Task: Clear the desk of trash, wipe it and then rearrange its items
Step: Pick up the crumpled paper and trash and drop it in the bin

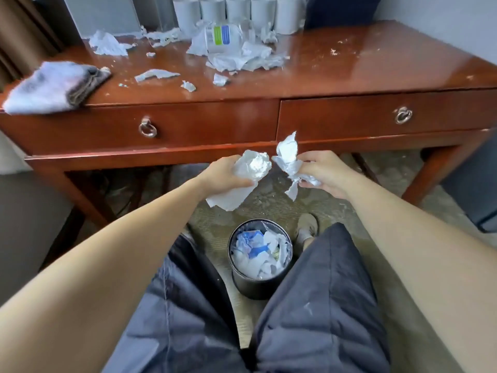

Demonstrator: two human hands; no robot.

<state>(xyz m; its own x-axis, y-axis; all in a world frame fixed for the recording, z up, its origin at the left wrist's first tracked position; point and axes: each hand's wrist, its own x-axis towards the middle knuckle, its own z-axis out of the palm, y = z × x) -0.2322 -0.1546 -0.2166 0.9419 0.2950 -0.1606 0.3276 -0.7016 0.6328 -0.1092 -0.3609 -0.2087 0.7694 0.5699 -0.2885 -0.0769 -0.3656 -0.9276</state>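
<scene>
Paper is being clamped in left hand and right hand; overspill is likely being risked at the near, almost-full bin.

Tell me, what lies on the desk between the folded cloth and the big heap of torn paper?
Head view: between cloth and heap lie a long paper strip and two small scraps, on the desk.
</scene>
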